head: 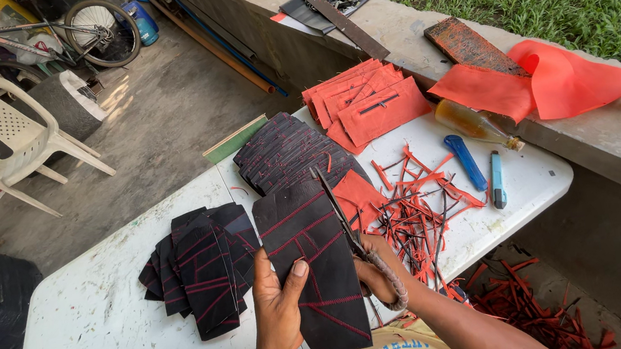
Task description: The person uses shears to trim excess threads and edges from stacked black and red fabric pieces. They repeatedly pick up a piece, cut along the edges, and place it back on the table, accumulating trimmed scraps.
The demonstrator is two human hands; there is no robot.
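While our left hand grips the black stitched panel and our right hand clasps scissors at its edge, trimmed panels lie left of it; another stack waits beyond, apparently untrimmed.

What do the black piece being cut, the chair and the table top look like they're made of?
The black piece in the left hand looks like matte rubber or leather-like sheet with red stitching lines; which one is unclear. The chair looks like white moulded plastic with a perforated back. The table top seems to be white plastic, scuffed.
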